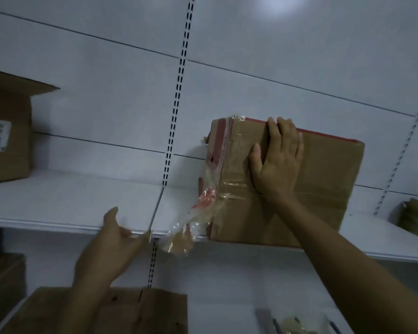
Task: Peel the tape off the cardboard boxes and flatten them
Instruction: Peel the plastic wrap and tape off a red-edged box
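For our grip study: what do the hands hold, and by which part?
Right hand presses on the box near its top edge. Left hand reaches the tape at its loose end; blur hides any pinch.

Bare stretch of white shelf board between open brown cardboard box, far left, and taped brown red-edged carton, right: wide free gap. Crumpled clear tape strip hangs off carton's left end over shelf front edge, narrowing approach there. Flat brown cardboard sheet covers lower level, bottom left.
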The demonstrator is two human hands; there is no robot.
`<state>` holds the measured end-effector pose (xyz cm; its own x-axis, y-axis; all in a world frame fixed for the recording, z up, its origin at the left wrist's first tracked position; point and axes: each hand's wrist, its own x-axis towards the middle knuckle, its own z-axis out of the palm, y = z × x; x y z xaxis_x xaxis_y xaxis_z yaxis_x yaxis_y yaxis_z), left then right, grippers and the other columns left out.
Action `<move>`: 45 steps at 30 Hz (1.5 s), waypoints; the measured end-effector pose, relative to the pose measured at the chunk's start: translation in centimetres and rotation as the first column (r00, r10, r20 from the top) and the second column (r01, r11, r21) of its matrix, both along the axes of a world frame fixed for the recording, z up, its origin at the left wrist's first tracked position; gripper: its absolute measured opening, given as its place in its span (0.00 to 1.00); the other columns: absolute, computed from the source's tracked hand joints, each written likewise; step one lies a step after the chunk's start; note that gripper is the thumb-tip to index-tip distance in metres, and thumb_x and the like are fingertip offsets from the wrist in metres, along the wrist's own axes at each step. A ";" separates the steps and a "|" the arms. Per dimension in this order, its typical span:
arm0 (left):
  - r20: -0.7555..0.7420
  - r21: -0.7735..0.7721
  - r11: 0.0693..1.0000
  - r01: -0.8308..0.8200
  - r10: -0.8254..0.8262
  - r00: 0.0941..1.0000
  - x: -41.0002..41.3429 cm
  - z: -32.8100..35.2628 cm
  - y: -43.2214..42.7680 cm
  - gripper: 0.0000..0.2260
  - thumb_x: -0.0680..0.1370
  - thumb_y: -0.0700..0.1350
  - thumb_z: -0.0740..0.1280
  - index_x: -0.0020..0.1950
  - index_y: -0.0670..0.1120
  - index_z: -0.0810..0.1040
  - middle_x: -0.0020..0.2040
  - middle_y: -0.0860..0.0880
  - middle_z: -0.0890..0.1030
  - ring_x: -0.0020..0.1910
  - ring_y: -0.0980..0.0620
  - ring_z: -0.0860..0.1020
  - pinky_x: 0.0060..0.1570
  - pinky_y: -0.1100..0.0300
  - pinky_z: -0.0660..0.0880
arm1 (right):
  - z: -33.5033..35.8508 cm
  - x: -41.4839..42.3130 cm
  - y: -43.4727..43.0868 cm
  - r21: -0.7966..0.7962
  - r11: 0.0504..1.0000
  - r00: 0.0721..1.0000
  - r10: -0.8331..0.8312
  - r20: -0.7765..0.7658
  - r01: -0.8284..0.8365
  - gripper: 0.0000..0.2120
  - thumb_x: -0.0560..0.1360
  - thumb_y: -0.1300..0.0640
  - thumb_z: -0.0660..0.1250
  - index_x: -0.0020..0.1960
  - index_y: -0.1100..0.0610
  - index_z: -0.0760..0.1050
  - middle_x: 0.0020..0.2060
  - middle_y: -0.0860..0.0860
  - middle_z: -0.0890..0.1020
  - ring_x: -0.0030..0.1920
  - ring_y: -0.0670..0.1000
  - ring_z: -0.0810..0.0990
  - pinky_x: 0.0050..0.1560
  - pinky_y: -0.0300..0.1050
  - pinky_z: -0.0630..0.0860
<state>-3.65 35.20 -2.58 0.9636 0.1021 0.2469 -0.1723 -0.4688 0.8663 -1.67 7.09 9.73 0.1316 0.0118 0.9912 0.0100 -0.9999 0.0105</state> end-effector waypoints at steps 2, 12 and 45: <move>0.168 -0.080 0.996 -0.050 0.063 0.984 0.3 0.3 0.2 0.31 0.75 0.44 0.71 0.75 0.48 0.62 0.62 0.47 0.77 0.51 0.50 0.76 0.49 0.53 0.73 | -0.1 0.3 0.1 0.003 1.000 1.000 -0.003 0.003 0.003 0.26 0.78 0.50 0.55 0.73 0.60 0.65 0.71 0.58 0.68 0.74 0.57 0.61 0.75 0.54 0.51; 0.352 0.415 0.899 0.140 -0.301 0.886 5.3 8.1 -10.5 0.33 0.58 0.84 0.51 0.36 0.55 0.68 0.31 0.58 0.74 0.33 0.59 0.73 0.31 0.61 0.63 | -0.3 0.5 -0.1 0.002 1.000 1.000 -0.001 -0.006 0.001 0.26 0.79 0.49 0.55 0.74 0.59 0.63 0.73 0.58 0.66 0.75 0.57 0.59 0.75 0.55 0.51; 0.135 -0.318 0.667 0.674 -0.672 0.728 6.8 6.0 -9.5 0.14 0.80 0.53 0.62 0.41 0.46 0.78 0.36 0.47 0.77 0.35 0.51 0.71 0.39 0.57 0.67 | -0.4 1.1 -0.2 0.012 1.000 1.000 0.009 0.000 -0.009 0.27 0.79 0.48 0.53 0.75 0.59 0.62 0.73 0.57 0.65 0.76 0.56 0.58 0.76 0.54 0.50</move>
